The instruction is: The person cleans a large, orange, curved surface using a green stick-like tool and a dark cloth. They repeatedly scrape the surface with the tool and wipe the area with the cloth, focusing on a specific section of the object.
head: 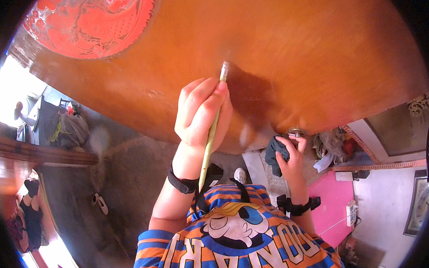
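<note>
My left hand (203, 112) grips a slim brush (211, 134) with a pale green, tapering handle. Its pale tip points up at an orange-brown wooden door (311, 59); whether it touches the surface I cannot tell. Lower right, my right hand (293, 157) holds a crumpled dark cloth (276, 154) against the palm. The raised fingers of that hand are at a round metal door knob (297, 132) on the door's edge. A round red paper-cut decoration (93, 21) with a scalloped rim is fixed to the door at the upper left.
White shoes (100, 203) lie on the dark floor (126, 187) to the left. A grey plastic bag (71, 129) rests beside a dark table on that side. On the right are bags (330, 144), a pink surface (331, 203) and a framed clock (419, 204) against the white wall.
</note>
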Tool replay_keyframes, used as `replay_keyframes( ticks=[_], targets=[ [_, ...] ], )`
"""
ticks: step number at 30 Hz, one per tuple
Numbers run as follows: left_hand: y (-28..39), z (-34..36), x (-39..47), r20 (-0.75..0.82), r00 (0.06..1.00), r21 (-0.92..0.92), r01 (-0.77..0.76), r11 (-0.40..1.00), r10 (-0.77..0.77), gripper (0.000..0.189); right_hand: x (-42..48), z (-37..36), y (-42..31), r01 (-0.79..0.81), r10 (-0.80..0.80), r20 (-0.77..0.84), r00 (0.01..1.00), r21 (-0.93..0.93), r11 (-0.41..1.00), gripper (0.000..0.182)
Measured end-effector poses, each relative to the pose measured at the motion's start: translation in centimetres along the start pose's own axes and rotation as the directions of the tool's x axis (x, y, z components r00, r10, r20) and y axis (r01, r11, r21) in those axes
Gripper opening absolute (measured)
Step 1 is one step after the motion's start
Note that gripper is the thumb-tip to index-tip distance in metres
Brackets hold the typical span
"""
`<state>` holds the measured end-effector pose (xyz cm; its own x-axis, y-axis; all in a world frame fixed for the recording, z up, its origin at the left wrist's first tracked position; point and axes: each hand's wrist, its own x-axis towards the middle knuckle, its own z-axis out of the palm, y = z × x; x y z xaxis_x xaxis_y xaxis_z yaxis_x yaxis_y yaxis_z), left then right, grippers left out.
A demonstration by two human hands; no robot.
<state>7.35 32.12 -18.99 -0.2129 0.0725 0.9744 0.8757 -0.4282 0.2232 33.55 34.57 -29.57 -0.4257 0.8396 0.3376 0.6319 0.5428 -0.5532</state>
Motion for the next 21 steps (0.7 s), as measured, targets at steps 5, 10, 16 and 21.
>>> replay_keyframes(
  ticks=[5,10,16,21],
  targets=[
    [0.1,0.4,0.8,-0.043,0.999,-0.015,0.007,1.000,-0.008,0.021,0.0,0.1,-0.1,-0.005,0.005,-0.007,1.000,-0.006,1.000,0.040],
    [0.2,-0.1,-0.3,0.050,0.998,0.008,0.029,1.000,-0.030,0.020,-0.1,0.1,-0.2,-0.017,0.017,-0.022,1.000,0.006,1.000,0.040],
    [-0.1,0.6,-0.2,-0.046,0.999,0.000,0.007,1.000,-0.007,0.020,-0.1,0.0,-0.1,-0.018,0.018,0.007,1.000,-0.017,1.000,0.040],
    [0.0,0.4,0.7,-0.008,1.000,0.002,-0.003,1.000,0.003,0.020,0.0,-0.1,-0.5,-0.023,0.023,-0.006,1.000,-0.006,1.000,0.040]
  ],
)
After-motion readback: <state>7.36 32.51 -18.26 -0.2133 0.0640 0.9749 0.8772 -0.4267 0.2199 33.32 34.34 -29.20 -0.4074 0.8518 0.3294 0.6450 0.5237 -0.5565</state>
